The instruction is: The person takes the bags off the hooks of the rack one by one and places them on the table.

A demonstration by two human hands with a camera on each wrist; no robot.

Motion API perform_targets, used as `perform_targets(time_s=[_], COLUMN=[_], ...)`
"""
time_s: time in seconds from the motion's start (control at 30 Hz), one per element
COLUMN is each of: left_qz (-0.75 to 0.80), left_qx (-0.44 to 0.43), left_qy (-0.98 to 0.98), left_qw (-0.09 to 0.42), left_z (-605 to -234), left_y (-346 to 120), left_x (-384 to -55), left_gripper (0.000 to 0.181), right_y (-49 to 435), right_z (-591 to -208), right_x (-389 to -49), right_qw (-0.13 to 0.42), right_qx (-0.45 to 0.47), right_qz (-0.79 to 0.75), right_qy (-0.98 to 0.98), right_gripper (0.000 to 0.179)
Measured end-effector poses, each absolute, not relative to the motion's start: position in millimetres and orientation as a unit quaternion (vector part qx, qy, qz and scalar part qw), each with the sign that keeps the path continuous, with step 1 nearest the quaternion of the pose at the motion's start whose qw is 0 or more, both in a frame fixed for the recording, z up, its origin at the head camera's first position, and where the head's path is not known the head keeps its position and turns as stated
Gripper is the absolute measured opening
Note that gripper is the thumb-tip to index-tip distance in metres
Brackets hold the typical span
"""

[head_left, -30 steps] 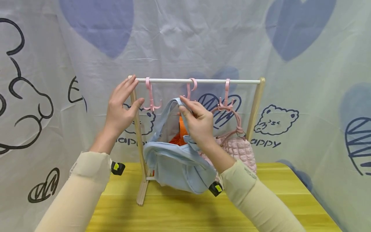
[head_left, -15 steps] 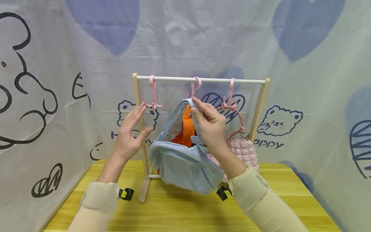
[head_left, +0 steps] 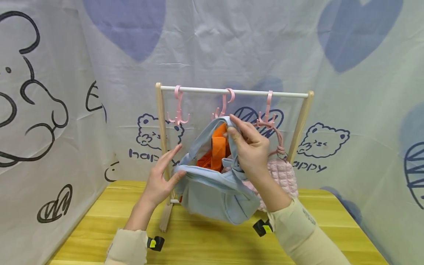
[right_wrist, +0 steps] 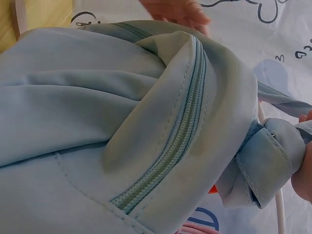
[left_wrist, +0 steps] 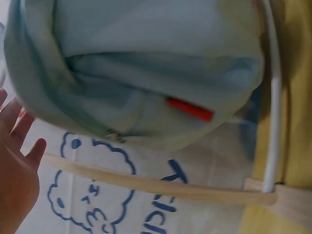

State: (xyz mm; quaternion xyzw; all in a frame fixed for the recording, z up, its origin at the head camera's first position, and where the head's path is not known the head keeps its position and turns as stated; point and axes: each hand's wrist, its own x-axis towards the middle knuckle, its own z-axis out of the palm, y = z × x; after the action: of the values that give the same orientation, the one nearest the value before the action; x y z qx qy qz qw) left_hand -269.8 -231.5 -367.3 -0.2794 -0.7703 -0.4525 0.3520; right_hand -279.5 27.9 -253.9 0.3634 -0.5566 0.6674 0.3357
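Observation:
A light blue bag (head_left: 215,198) with a zipper hangs by its strap (head_left: 202,138) from my right hand (head_left: 253,151), which pinches the strap near its top, just below the middle pink hook. My left hand (head_left: 162,180) has its fingers straight, thumb apart, right at the bag's upper left edge. In the left wrist view the left hand (left_wrist: 17,161) is beside the bag (left_wrist: 146,68), whose side carries a small red tag (left_wrist: 190,108). The right wrist view has the bag's zipper (right_wrist: 170,151) close up, with the strap's knotted part near the right hand's fingers.
A small rack holds a white rail (head_left: 202,89) with pink hooks (head_left: 179,110). An orange bag (head_left: 218,151) shows behind the blue one. A pink quilted bag (head_left: 283,176) hangs on the right hook. The rack stands on a yellow wood-grain table (head_left: 109,213) before a printed curtain.
My left hand has come down from the rack's upper left corner to the bag's edge. The right hand still pinches the strap, slightly lower under the rail. The view has shifted a little.

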Motion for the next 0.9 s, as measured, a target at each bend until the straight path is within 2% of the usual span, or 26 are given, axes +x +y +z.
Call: perform_targets(time_s=[0.27,0.7,0.9], left_qz=[-0.494,-0.596,-0.635], left_qx=[-0.248,-0.189,-0.177], left_qy=[-0.762,-0.678,-0.633], left_qw=[0.337,0.386,0.405], left_z=[-393,-418,-424], left_y=[-221,-203,-195], left_x=[-264,-257,-254], left_gripper=[0.075,0.045,0.037], right_y=[28,26,31], right_z=[-262,-289,-304], right_x=[-277,-281,-288], right_qw=[0.315,0.308,0.305], right_qx=[0.353,0.311,0.299], right_qz=[0.687,0.700,0.708], right_qy=[-0.552,-0.565,-0.562], right_gripper=[0.034,0.032,0.033])
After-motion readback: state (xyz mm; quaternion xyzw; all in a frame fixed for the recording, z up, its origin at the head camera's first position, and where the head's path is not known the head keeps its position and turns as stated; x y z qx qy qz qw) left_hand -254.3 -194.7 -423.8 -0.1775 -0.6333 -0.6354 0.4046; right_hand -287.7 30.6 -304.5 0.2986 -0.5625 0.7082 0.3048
